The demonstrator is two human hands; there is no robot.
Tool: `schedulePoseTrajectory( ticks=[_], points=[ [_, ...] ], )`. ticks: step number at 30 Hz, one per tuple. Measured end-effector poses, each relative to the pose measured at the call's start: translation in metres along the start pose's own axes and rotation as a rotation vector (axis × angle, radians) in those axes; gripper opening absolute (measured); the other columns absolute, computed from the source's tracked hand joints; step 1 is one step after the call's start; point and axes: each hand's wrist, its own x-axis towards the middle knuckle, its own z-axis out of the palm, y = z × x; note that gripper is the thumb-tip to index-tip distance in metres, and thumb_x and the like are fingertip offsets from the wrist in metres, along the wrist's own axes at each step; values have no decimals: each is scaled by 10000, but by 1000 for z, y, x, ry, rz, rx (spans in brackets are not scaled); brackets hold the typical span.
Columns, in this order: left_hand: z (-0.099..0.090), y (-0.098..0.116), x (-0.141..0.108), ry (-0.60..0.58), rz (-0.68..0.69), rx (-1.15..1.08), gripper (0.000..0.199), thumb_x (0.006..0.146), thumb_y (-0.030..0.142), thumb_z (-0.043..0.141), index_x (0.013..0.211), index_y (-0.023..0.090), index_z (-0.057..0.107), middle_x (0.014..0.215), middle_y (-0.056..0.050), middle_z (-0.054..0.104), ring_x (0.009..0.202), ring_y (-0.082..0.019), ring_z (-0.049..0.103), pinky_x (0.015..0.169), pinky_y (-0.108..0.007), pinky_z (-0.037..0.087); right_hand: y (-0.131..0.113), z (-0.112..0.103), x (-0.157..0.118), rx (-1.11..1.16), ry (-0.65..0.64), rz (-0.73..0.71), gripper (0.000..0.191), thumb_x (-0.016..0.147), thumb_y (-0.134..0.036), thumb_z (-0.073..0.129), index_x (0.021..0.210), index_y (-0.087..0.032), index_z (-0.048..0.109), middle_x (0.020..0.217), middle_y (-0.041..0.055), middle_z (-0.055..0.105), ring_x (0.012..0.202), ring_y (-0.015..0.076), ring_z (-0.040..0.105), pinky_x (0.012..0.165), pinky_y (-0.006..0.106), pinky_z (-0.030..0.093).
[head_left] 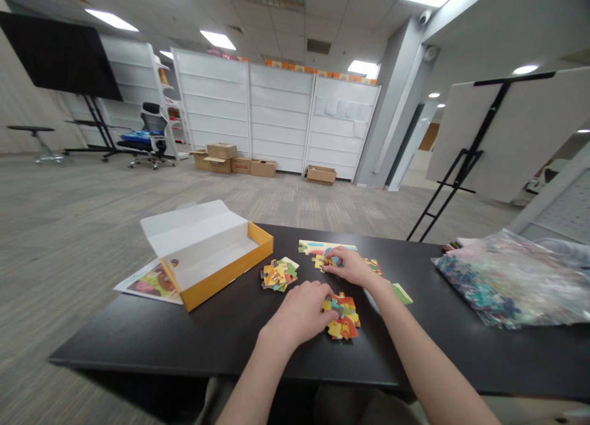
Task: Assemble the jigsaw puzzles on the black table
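Observation:
At the near middle of the black table, my left hand point(302, 311) curls its fingers and thumb around the left edge of a pile of jigsaw puzzle pieces point(345, 327), red, yellow and teal. Farther forward, my right hand point(349, 267) pinches a blue-toned jigsaw puzzle piece point(335, 261), partly covered by the fingers. It is held over a partly joined puzzle section point(319, 263). Just behind lies a pale puzzle strip point(311, 246). Other pieces lie partly hidden behind the right forearm, including a green one point(402, 293). Another heap of puzzle pieces point(279, 274) sits left of my hands.
An open yellow box point(230, 276) with a white lid stands at left, partly over a printed picture sheet point(154, 284). A clear plastic bag of colourful pieces point(511, 284) takes up the table's right side. The black table's point(184, 345) front edge is close to me.

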Motion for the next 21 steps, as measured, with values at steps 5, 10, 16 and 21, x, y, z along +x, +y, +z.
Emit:
schedulePoseTrajectory(
  ticks=[5,10,16,21],
  points=[
    [-1,1,0,-7,3,7,308,871,376,605,1119,213,689,1102,-73,716,1041,-275,649,913,-378,502,5,0,0,41,-21,-15,252,828,-292,738,1062,-198,748,1176,95,704,794,171,645,804,334,521],
    [1,-1,-1,1,10,11,310,876,381,607,1120,207,689,1097,-76,715,1041,-276,648,917,-383,502,6,-1,-1,44,-11,-37,236,846,-284,719,1064,-205,764,1201,113,687,953,217,675,918,379,520],
    [3,-2,0,7,13,7,298,875,380,620,1109,209,689,1081,-73,715,1025,-272,652,898,-375,508,5,0,-1,15,-17,-38,215,863,-270,697,1053,-206,774,1166,111,706,934,220,684,918,378,523],
    [-2,-6,1,77,24,-12,223,885,337,621,1057,213,691,1013,-53,715,984,-249,656,874,-356,509,6,1,1,29,-23,-34,208,865,-285,703,1047,-211,772,1161,103,713,929,217,684,903,371,523]
  ],
)
